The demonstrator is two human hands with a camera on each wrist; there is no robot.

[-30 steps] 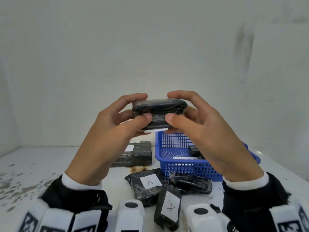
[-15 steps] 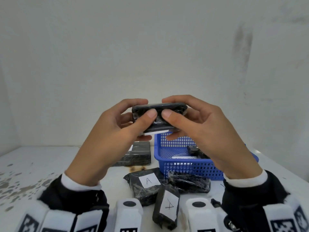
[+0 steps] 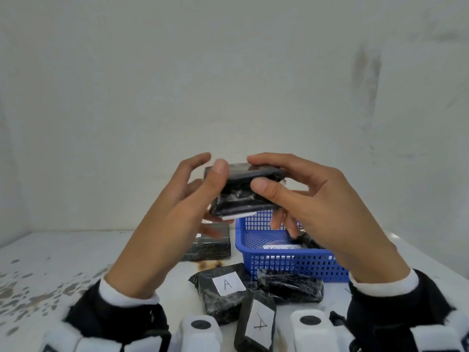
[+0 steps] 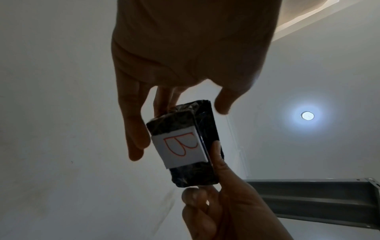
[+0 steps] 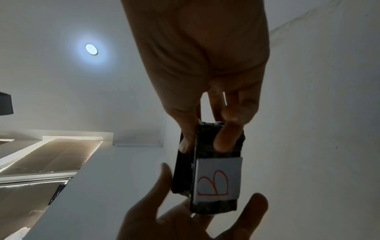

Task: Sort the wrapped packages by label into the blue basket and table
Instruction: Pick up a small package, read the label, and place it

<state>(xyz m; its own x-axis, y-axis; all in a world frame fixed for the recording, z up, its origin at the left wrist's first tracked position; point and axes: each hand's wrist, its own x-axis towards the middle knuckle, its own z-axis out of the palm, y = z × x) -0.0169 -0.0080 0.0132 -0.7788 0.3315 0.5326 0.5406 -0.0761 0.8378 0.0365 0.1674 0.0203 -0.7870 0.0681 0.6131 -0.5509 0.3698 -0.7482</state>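
I hold a black plastic-wrapped package (image 3: 243, 196) up in front of me, above the blue basket (image 3: 291, 265). My right hand (image 3: 257, 172) pinches its right end between thumb and fingers. My left hand (image 3: 213, 174) is at its left end with straight, spread fingers: the thumb lies against the near side and the index finger is lifted clear. The white label faces down. In both wrist views it reads a red B (image 4: 179, 146) (image 5: 213, 183).
The basket holds a black package (image 3: 309, 241) and a white label (image 3: 281, 247). On the white table (image 3: 63, 262) lie a package marked A (image 3: 223, 288), a second labelled one (image 3: 256, 326), one showing no label (image 3: 289, 288) and one behind my left hand (image 3: 210, 242).
The package has come down a little and tipped so its top faces me. My left hand's pinch has loosened and its fingers have spread. The right hand keeps its hold.
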